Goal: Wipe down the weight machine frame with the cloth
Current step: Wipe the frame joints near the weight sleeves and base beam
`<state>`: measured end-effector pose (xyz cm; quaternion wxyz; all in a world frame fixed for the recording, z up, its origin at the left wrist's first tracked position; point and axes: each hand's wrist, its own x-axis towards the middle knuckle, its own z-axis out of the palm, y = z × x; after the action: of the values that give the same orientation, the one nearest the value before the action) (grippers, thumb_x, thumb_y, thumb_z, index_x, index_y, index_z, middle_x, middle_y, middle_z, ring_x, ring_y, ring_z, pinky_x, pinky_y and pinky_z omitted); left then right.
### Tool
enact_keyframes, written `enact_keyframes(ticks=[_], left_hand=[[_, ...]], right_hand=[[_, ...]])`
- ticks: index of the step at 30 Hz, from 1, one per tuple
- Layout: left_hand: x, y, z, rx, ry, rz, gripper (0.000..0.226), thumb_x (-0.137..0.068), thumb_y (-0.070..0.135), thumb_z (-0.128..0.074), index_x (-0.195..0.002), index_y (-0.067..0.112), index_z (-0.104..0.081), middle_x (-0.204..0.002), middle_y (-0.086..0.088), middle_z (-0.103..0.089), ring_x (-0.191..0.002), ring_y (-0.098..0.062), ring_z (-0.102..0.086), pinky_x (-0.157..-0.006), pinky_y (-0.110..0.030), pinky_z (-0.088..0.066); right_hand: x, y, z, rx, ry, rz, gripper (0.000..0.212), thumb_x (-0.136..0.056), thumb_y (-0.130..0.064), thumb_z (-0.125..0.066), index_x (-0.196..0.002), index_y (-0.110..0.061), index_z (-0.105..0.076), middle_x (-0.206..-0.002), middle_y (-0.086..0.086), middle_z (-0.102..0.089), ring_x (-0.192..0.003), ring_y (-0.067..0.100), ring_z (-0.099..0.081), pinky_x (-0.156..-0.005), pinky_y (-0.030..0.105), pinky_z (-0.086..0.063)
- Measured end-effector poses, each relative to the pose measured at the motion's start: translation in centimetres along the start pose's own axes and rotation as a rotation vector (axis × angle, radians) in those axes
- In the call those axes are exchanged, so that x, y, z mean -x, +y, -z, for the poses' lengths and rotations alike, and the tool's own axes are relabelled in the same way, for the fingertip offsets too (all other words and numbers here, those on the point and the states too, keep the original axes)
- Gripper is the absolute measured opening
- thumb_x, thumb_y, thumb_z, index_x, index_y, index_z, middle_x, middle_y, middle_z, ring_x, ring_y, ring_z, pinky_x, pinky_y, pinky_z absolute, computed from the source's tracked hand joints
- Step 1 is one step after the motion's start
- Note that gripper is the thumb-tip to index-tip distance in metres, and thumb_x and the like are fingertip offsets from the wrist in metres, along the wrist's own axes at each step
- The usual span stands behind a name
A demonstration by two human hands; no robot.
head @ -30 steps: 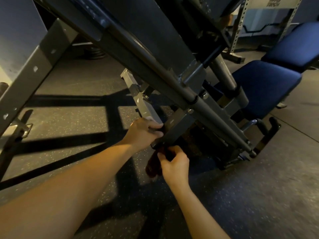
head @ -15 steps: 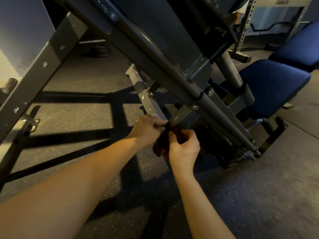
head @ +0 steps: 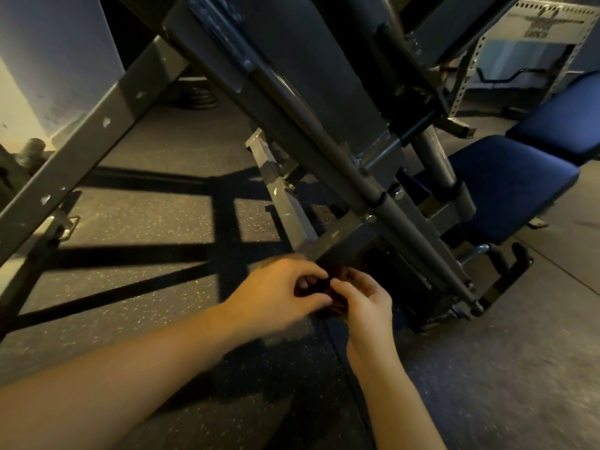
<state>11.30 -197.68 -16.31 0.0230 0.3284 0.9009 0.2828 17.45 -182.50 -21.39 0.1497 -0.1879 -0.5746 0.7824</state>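
Cloth: mostly hidden between the curled fingers of the left hand and right hand; only a dark reddish sliver shows. Left hand outline is motion-blurred. Frame: upper part cut off by the top edge. Blue seat: cut off at the right edge. Lettering on the far rack: too blurred to read.
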Motion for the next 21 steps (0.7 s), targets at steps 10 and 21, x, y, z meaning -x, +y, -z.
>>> enact_keyframes(ticks=[10,21], left_hand=[[-0.9,-0.5,-0.6,0.086,0.267,0.142,0.039,-0.077,0.071,-0.072,-0.095,0.038,-0.063,-0.085,0.018,-0.065,-0.078,0.006,-0.062,-0.072,-0.021,-0.054],[-7.3,0.3,0.7,0.191,0.495,0.342,0.035,-0.092,0.033,-0.072,-0.126,0.032,-0.063,-0.126,0.008,-0.062,-0.118,-0.012,-0.058,-0.105,-0.037,-0.049]], right_hand=[[1.0,-0.8,-0.9,-0.015,-0.143,0.053,0.051,-0.104,-0.046,-0.036,-0.120,-0.015,-0.072,-0.114,0.002,-0.076,-0.112,0.017,-0.069,-0.110,0.049,-0.044],[-0.5,1.1,-0.2,0.253,0.032,0.272,0.038,-0.095,-0.053,-0.040,-0.127,-0.040,-0.055,-0.124,-0.015,-0.062,-0.111,-0.010,-0.057,-0.092,0.016,-0.046]])
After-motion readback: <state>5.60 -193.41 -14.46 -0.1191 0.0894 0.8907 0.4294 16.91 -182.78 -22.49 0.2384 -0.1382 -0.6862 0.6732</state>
